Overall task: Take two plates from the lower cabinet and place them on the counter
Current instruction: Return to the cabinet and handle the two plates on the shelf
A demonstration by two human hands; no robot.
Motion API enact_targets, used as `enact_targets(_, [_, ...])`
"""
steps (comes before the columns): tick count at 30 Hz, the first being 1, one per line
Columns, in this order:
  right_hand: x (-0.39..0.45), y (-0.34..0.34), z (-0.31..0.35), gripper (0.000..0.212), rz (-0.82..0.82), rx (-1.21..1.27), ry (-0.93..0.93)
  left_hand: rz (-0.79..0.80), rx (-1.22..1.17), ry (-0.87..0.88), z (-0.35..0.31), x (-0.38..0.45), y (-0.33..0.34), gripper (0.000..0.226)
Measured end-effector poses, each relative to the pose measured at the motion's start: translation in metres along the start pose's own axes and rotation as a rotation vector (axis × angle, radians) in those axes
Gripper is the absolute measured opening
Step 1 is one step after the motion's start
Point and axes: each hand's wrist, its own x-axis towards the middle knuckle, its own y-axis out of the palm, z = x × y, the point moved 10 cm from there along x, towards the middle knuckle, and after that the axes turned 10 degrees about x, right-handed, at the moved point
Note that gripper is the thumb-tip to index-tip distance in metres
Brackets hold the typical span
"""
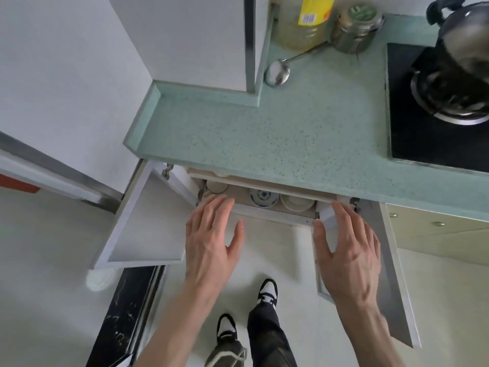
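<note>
Both hands, left and right, reach spread-fingered toward the open cabinet, where dishes sit below the counter.

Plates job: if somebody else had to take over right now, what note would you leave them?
Left hand: open, fingers straight, holds nothing, in front of the open lower cabinet.
Right hand: open, holds nothing, by the right door.
Both doors are swung open. Dishes sit on the shelf inside: a blue-patterned dish, pale ones beside it.
Counter: no plates on it yet, only a spoon and jars at the back.
Done: cabinet opened. Left: take out two plates and set them on the counter.
</note>
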Motion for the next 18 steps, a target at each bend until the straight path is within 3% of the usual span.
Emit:
enact_targets(8, [-0.021, 0.115, -0.065, 0.051, 0.016, -0.027, 0.040, 0.006, -0.033, 0.005, 0.054, -0.017, 0.131, 0.038])
enact_targets(18, [-0.036, 0.279, -0.195, 0.051, -0.046, -0.054, 0.079, 0.017, -0.028, 0.018, 0.116, -0.048, 0.334, 0.036])
